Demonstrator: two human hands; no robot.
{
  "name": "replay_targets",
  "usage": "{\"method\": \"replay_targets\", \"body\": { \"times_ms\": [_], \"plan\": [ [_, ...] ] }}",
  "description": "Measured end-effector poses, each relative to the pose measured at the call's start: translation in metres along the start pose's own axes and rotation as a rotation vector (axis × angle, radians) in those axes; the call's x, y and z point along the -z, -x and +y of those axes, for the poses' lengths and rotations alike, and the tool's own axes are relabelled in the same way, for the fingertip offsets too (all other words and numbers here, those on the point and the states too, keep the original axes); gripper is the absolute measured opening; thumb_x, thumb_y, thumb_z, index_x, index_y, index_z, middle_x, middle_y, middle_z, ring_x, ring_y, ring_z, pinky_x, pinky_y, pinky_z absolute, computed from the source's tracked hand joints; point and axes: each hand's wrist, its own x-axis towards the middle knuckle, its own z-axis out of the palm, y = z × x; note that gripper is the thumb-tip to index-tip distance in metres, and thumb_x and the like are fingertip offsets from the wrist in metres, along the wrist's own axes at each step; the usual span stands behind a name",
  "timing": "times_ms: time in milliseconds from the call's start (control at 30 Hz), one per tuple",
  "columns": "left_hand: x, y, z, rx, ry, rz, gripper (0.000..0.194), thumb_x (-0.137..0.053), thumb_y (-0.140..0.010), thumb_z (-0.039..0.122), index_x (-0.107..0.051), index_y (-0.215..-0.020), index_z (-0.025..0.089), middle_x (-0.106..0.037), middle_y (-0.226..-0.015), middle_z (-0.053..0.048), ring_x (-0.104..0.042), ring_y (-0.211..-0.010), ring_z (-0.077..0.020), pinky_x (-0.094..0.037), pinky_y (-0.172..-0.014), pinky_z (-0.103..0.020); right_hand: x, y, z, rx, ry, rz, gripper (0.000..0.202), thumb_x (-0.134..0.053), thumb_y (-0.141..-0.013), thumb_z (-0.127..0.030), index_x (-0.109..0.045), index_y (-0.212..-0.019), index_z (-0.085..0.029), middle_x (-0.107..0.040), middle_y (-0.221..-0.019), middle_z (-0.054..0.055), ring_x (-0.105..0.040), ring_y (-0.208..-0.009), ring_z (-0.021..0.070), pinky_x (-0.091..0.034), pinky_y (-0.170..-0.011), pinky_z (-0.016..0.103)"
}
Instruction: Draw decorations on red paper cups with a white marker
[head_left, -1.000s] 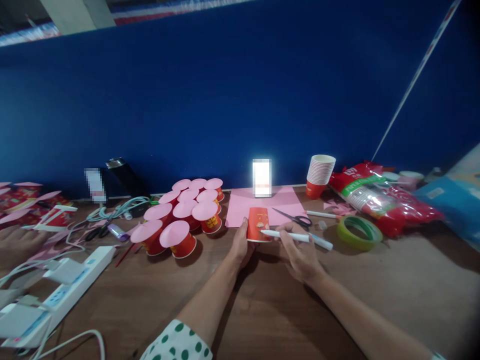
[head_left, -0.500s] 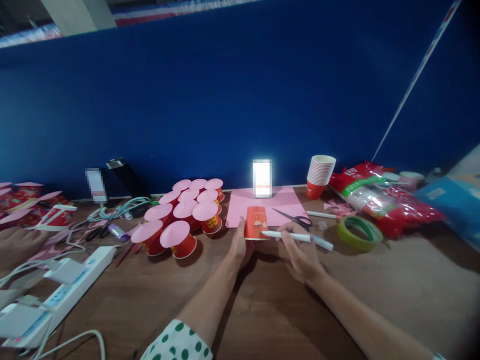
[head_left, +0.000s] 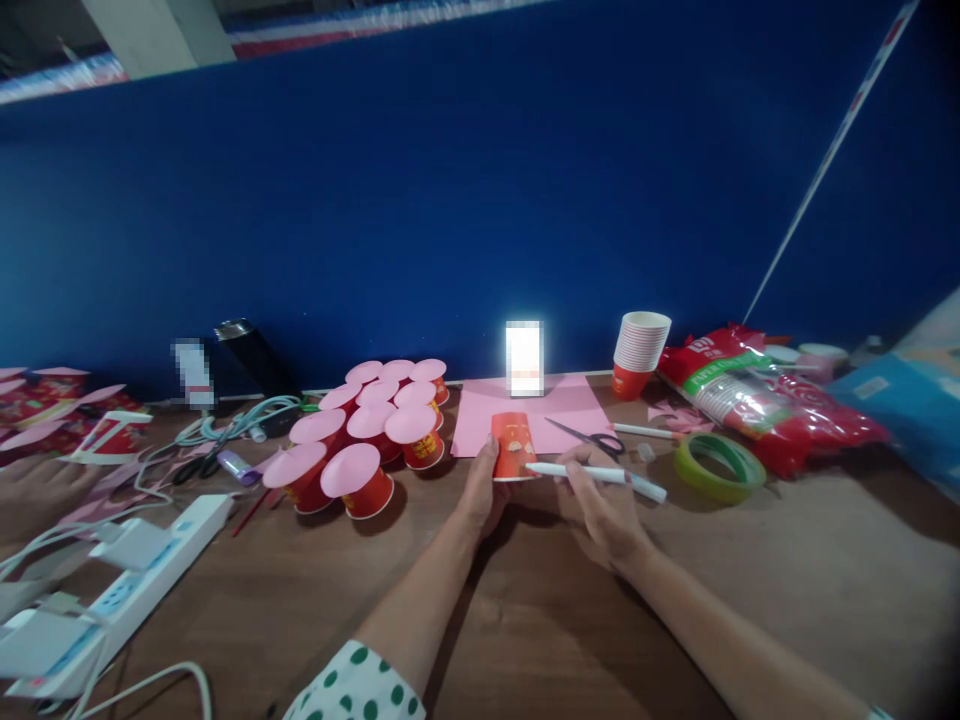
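Note:
A red paper cup (head_left: 511,447) stands upside down, rim toward the table, with my left hand (head_left: 480,488) closed on its left side. My right hand (head_left: 598,505) grips a white marker (head_left: 577,472), its tip at or very near the cup's lower right side; I cannot tell if it touches. Just behind the cup lies a sheet of pink paper (head_left: 472,412), and dark-handled scissors (head_left: 592,437) rest across its right edge. To the left stand several red cups (head_left: 371,495) topped with pink paper discs (head_left: 350,470).
A stack of paper cups (head_left: 641,345), a red plastic pack (head_left: 750,385) and a green tape roll (head_left: 720,467) are on the right. A lit phone (head_left: 525,358) stands behind. A power strip (head_left: 127,590), cables and another person's hand (head_left: 45,490) are at left.
Almost nothing differs. The marker tip and my hands stay nearly in the same place at the cup, with only a slight shift of the view.

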Motion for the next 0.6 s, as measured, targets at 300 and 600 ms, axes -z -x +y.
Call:
{"method": "replay_targets", "body": {
  "times_ms": [300,600],
  "plan": [
    [0.0034,-0.0019,-0.0005,0.022,0.054,0.036,0.038,-0.055,-0.083,0.042,-0.061,-0.106,0.013,-0.066,-0.109,-0.012,-0.063,-0.095,-0.0236,-0.050,-0.089,-0.042,0.0018,-0.0022,-0.0048,0.052,0.002,0.098,0.010,-0.051,-0.083,-0.029,-0.055,-0.084,-0.020,-0.057,-0.070,-0.001,-0.050,-0.059,0.0115,-0.041,-0.056,0.023],
    [-0.0026,-0.0021,-0.0028,0.001,0.074,0.031,0.037,-0.051,-0.086,0.040,-0.062,-0.103,0.009,-0.068,-0.104,-0.012,-0.063,-0.101,-0.0213,-0.044,-0.096,-0.033,0.0000,0.0010,-0.0067,0.068,0.070,0.056,0.015,-0.049,-0.083,-0.031,-0.057,-0.078,-0.019,-0.055,-0.063,-0.002,-0.047,-0.054,0.0116,-0.038,-0.051,0.023]
  ]
}}
